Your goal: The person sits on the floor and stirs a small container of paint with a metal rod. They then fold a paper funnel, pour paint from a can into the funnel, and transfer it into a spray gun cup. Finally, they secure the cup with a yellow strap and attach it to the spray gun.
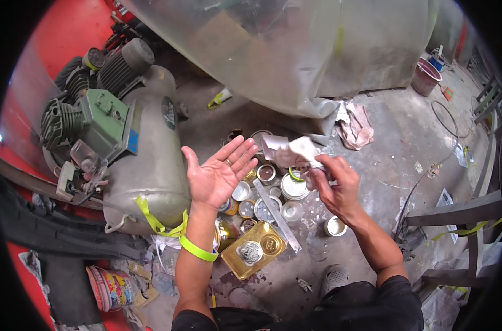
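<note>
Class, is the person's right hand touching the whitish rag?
Touching: the head view shows the right hand gripping the whitish rag at its edge.

Right hand grips pale wad; left hand palm-up

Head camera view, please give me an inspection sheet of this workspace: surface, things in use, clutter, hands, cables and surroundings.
Surface: grey floor, stained and speckled.
Things in use: whitish wad, blurred, cloth or paper unclear; grouped tins, some open; gold rectangular tin; pale flat strip among the tins.
Clutter: crumpled pinkish cloth beyond the right hand; colourful bucket at lower left.
Hands: left hand open, palm showing, nothing held; right hand closed on the wad.
Cables: dark cable or hose, loosely curved on the floor at right.
Surroundings: compressor at left; translucent sheeting at the back.
</note>
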`<state>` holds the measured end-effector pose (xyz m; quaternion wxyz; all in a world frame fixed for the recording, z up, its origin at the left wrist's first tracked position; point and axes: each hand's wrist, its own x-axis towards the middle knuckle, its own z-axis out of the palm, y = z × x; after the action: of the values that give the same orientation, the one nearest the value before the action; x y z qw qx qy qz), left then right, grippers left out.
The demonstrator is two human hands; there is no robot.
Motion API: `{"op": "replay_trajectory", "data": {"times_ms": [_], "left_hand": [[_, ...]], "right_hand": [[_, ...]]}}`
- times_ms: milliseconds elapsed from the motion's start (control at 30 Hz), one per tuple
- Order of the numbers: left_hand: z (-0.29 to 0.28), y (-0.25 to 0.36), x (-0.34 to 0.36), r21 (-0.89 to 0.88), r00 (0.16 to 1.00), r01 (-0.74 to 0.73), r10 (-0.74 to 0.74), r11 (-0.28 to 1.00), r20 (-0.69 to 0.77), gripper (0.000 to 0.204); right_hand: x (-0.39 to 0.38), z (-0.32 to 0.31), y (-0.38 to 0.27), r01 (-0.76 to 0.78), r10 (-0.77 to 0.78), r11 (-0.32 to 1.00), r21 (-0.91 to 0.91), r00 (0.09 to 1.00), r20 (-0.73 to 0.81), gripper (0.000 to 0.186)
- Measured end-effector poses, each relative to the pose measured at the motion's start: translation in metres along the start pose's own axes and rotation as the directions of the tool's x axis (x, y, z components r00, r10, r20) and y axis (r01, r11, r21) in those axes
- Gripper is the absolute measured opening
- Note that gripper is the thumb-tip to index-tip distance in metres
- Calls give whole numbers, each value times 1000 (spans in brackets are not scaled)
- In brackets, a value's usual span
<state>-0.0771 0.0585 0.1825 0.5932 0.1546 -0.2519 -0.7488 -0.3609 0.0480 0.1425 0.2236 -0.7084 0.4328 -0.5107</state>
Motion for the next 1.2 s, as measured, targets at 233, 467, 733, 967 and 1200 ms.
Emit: {"op": "replay_trajectory", "data": {"times_ms": [233, 467, 733, 967, 1200], "left_hand": [[87, -127, 7, 227, 991, 43, -70, 973, 115, 107], [107, -186, -4, 776, 949, -237, -31, 585, 314, 68], [94, -203, -18, 924, 989, -151, 66, 352, 136, 56], [57, -251, -17, 725, 934, -304, 342, 618, 101, 65], [27, -241, 7, 911, 748, -246, 663, 331, -39, 71]], "right_hand": [[15, 21, -13, 397, -314, 884, 248, 896, -314, 45], [-21, -46, -7, -222, 314, 832, 509, 944, -102, 42], [6, -102, -5, -194, 439, 602, 774, 891, -117, 45], [-44, -30, -26, -194, 46, 854, 483, 953, 300, 95], [-63, -23, -13, -254, 74, 906, 339, 883, 464, 101]]}}
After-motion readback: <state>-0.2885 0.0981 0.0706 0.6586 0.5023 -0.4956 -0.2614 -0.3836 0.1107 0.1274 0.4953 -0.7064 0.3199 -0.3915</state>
